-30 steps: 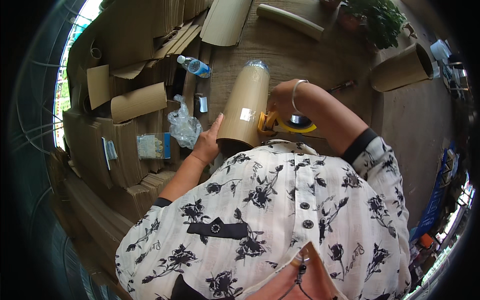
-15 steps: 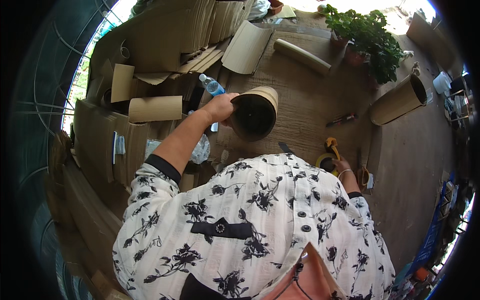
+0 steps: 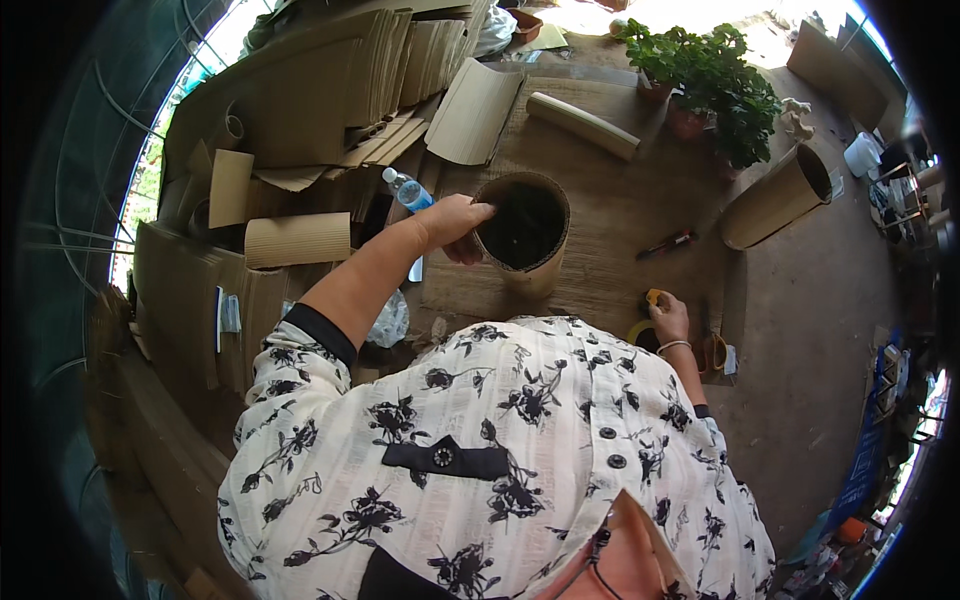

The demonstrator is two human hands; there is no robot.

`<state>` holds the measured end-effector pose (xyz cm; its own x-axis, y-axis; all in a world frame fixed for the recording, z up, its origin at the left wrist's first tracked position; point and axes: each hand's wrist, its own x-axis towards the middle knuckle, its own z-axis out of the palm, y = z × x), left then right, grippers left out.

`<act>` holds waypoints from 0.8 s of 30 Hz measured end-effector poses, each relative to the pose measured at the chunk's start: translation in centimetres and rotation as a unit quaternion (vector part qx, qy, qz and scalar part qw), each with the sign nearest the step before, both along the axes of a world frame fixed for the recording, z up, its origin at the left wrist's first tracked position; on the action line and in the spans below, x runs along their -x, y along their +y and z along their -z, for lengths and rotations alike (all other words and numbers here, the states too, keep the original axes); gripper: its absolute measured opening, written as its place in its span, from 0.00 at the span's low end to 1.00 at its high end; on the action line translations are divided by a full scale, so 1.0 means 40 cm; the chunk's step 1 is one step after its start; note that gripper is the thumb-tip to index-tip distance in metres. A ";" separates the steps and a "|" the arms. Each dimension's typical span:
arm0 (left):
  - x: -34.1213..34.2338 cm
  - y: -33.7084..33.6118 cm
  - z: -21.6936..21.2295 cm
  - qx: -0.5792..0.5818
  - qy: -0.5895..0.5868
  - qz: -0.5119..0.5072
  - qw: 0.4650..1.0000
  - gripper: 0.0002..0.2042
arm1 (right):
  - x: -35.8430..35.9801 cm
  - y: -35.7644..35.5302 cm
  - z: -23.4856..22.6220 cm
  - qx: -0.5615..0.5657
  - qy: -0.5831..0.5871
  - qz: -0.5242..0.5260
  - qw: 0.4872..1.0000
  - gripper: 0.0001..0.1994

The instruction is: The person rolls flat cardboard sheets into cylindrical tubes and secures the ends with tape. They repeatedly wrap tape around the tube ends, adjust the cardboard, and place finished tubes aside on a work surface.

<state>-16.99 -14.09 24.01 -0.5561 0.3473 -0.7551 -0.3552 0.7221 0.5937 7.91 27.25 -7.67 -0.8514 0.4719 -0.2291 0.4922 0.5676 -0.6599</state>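
A wide cardboard tube (image 3: pixel 538 280) stands in front of me, its dark round opening turned up toward me. My left hand (image 3: pixel 458 226) is closed on the left side of its rim, thumb at the inner edge and fingers outside. Over to the right, my right hand (image 3: pixel 672 320) is closed around a yellow tape dispenser (image 3: pixel 653 297). Part of a yellow ring shows beside the fingers, and the hand hides much of the dispenser. Just behind my left wrist lies a clear bottle (image 3: pixel 408 190) with blue on it.
A second cardboard tube (image 3: pixel 775 205) is at the right, near a black-and-red pen-like tool (image 3: pixel 668 245). Potted plants (image 3: pixel 700 90) stand at the far right. Stacked flat cardboard (image 3: pixel 280 100), a curved sheet (image 3: pixel 475 115) and a narrow roll (image 3: pixel 583 125) lie to the left and back.
The tube in my left hand has tipped so its opening faces further up, with its outer wall now showing on the near side. My right hand has shifted slightly away from my body with the dispenser.
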 end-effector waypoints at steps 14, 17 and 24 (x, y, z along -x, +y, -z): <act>-0.083 0.116 0.107 0.026 0.455 0.058 0.888 0.26 | 0.328 -0.410 -0.851 -0.260 0.168 -0.382 0.871 0.13; -0.117 0.156 0.066 0.017 0.445 0.056 0.894 0.23 | 0.350 -0.424 -0.828 -0.333 0.064 -0.354 0.871 0.13; -0.156 0.207 0.041 -0.018 0.441 0.046 0.896 0.21 | 0.363 -0.407 -0.762 -0.404 0.096 -0.311 0.855 0.04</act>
<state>-10.77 -5.82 22.36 -0.8992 0.4370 -0.0242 0.3226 0.6992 0.6380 -6.60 10.98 22.79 -0.9806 -0.1473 0.1292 -0.1436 0.9889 0.0376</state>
